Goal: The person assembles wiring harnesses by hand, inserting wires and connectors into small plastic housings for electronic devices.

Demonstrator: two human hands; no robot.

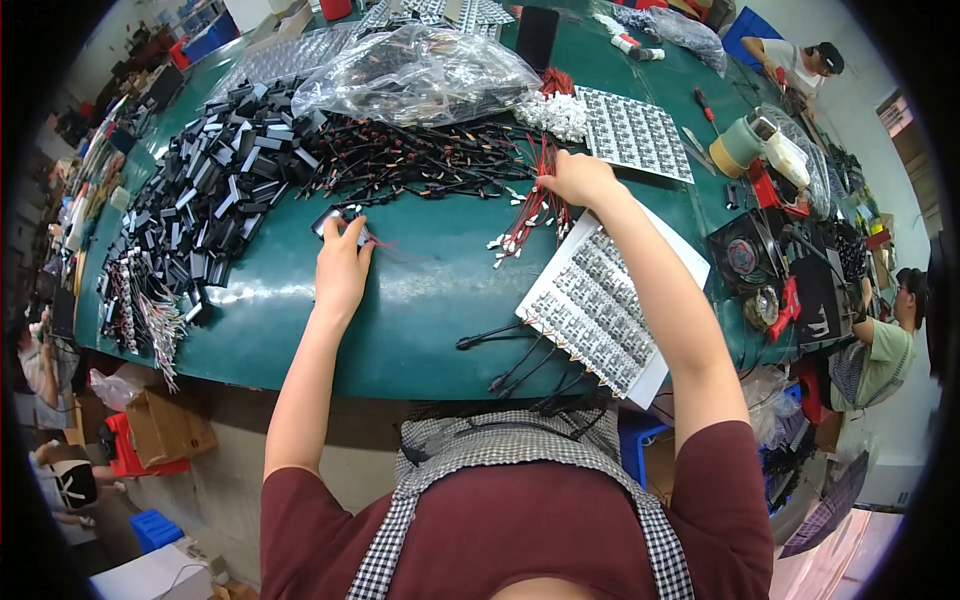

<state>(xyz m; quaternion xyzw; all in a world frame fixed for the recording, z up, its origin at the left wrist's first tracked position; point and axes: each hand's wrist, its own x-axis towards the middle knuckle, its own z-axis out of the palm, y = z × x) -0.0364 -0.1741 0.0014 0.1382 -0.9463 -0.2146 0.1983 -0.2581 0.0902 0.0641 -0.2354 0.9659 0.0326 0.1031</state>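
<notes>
The small dark case (pixel 325 222) sits on the green bench (pixel 270 345), toward the middle and in front of the heaps, with the fingers of the left hand (pixel 343 250) closed over it and thin red strands trailing out just to its right. The two hands are well apart: the right hand (pixel 583 182) has its fingertips in a bunch of red wires (pixel 522 228) with white plugs, though from where I stand I cannot tell whether any wire is pinched. Under the right forearm lies a sheet of small boards (pixel 590 305), black leads (pixel 500 350) sticking out by its near edge (whether they are fixed there, I can't make out). As for progress, I'd judge the piece under the left hand to be partway done, one among very many. Beyond it spread a great heap of black cases (pixel 215 185) and a tangle of black cables (pixel 410 160); I can't say which of these are finished, but the stock suggests plenty is left. Farther back are a pile of white plugs (pixel 556 115), a second sheet of boards (pixel 640 132) and a clear plastic bag (pixel 420 75).
</notes>
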